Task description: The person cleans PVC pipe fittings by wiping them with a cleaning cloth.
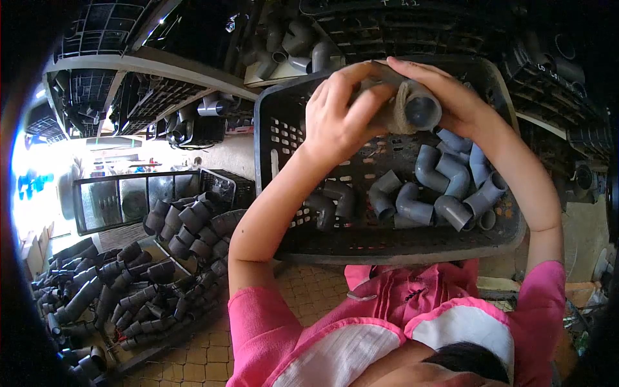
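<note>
Above a black crate, a grey plastic pipe fitting (423, 113) with a band of coarse rope (403, 108) around it is held between both hands. Its round open end faces toward me; the rest is mostly covered by fingers. My left hand (343, 109) curls its fingers around the rope side. My right hand (451, 93) wraps over the top and far side, its fingertips reaching toward the left hand. Below, several loose grey pipe elbows (416, 205) lie in the black crate (387, 255), mostly in its right half, with darker elbows (338, 200) further left.
A large heap of grey pipe fittings (138, 290) fills the lower left. Wooden-framed racks (155, 74) with black crates stand at the upper left. More fittings (293, 48) sit on a shelf behind the crate. A glass-fronted box (135, 200) stands left.
</note>
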`<move>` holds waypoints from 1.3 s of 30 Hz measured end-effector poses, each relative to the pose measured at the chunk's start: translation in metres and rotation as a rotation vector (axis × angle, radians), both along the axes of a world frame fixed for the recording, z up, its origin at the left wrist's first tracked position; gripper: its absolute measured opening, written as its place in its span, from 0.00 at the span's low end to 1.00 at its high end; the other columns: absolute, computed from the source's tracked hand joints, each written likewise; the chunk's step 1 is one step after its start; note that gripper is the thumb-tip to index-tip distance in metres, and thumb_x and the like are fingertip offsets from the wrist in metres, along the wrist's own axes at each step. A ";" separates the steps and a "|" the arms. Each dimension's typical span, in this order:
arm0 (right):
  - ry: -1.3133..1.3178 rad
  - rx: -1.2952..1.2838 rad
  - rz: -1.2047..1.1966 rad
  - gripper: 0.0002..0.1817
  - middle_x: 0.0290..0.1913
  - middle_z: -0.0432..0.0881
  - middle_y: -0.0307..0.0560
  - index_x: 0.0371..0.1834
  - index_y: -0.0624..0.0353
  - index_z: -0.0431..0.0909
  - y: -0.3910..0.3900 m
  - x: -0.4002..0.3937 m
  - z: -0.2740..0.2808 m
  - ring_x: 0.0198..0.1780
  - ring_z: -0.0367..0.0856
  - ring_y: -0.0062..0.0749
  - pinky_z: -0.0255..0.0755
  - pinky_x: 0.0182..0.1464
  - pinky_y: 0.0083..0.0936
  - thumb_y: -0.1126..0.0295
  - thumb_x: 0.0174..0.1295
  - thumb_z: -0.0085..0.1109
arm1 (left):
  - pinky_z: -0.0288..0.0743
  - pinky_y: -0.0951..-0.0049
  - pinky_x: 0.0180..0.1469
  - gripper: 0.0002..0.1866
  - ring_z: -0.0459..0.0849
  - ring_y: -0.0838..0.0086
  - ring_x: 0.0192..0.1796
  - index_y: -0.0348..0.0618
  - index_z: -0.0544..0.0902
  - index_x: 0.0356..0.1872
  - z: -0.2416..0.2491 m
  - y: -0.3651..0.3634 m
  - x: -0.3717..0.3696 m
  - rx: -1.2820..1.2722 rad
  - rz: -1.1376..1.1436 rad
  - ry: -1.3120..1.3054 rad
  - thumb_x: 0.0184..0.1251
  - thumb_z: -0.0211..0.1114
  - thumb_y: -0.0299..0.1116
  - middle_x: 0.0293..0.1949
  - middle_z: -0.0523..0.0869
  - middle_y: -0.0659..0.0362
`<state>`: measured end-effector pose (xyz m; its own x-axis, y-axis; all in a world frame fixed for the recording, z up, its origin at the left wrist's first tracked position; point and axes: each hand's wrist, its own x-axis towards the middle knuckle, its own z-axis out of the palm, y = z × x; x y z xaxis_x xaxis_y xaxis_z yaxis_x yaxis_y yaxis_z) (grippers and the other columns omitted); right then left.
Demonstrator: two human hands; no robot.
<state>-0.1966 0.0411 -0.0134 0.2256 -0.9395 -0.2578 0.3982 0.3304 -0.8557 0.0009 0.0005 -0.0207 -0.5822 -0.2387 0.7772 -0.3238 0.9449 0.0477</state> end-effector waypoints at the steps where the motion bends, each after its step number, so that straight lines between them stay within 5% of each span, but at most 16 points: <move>1: -0.057 -0.023 -0.019 0.20 0.46 0.85 0.38 0.52 0.56 0.80 0.003 0.002 0.003 0.43 0.85 0.22 0.80 0.47 0.24 0.51 0.69 0.58 | 0.79 0.70 0.40 0.32 0.83 0.67 0.40 0.52 0.84 0.51 0.000 0.000 0.000 -0.053 0.016 -0.025 0.35 0.75 0.37 0.52 0.80 0.58; 3: -0.177 -0.046 -0.008 0.19 0.46 0.85 0.39 0.51 0.55 0.81 0.006 0.001 0.004 0.42 0.85 0.23 0.80 0.48 0.25 0.51 0.70 0.56 | 0.78 0.72 0.38 0.23 0.81 0.72 0.37 0.56 0.86 0.49 0.003 0.004 -0.003 -0.094 0.028 -0.055 0.46 0.70 0.37 0.51 0.80 0.61; 6: -0.374 0.004 0.184 0.18 0.46 0.85 0.39 0.53 0.56 0.81 -0.014 -0.016 -0.017 0.46 0.85 0.22 0.80 0.50 0.23 0.54 0.72 0.54 | 0.82 0.66 0.42 0.29 0.84 0.66 0.44 0.54 0.87 0.53 0.007 0.015 -0.007 -0.048 0.015 -0.159 0.41 0.73 0.30 0.48 0.82 0.57; 7: -0.271 0.040 0.009 0.15 0.40 0.86 0.37 0.46 0.53 0.83 -0.006 -0.013 -0.012 0.41 0.85 0.22 0.80 0.46 0.22 0.54 0.71 0.56 | 0.82 0.68 0.42 0.29 0.83 0.70 0.42 0.57 0.86 0.56 0.003 0.015 -0.009 -0.083 0.003 -0.174 0.46 0.69 0.29 0.48 0.81 0.60; 15: 0.101 0.163 -0.174 0.17 0.38 0.82 0.33 0.42 0.52 0.82 -0.002 -0.001 -0.021 0.38 0.81 0.18 0.76 0.39 0.21 0.50 0.70 0.57 | 0.75 0.75 0.37 0.26 0.79 0.74 0.38 0.56 0.85 0.56 0.004 0.024 -0.017 -0.161 0.191 -0.395 0.52 0.64 0.31 0.50 0.79 0.65; 32: -0.036 0.158 -0.104 0.24 0.39 0.86 0.36 0.50 0.54 0.83 -0.027 -0.029 -0.031 0.38 0.83 0.22 0.80 0.41 0.24 0.46 0.73 0.49 | 0.75 0.73 0.34 0.16 0.80 0.74 0.36 0.53 0.84 0.43 -0.003 0.012 -0.012 -0.027 0.169 -0.324 0.51 0.70 0.37 0.39 0.77 0.64; 39: 0.196 0.114 -0.185 0.23 0.40 0.84 0.34 0.47 0.52 0.83 -0.008 -0.003 -0.006 0.41 0.83 0.19 0.77 0.43 0.22 0.44 0.70 0.55 | 0.74 0.71 0.35 0.24 0.80 0.74 0.36 0.58 0.85 0.51 0.004 0.012 -0.009 -0.010 0.078 -0.206 0.48 0.73 0.36 0.37 0.77 0.66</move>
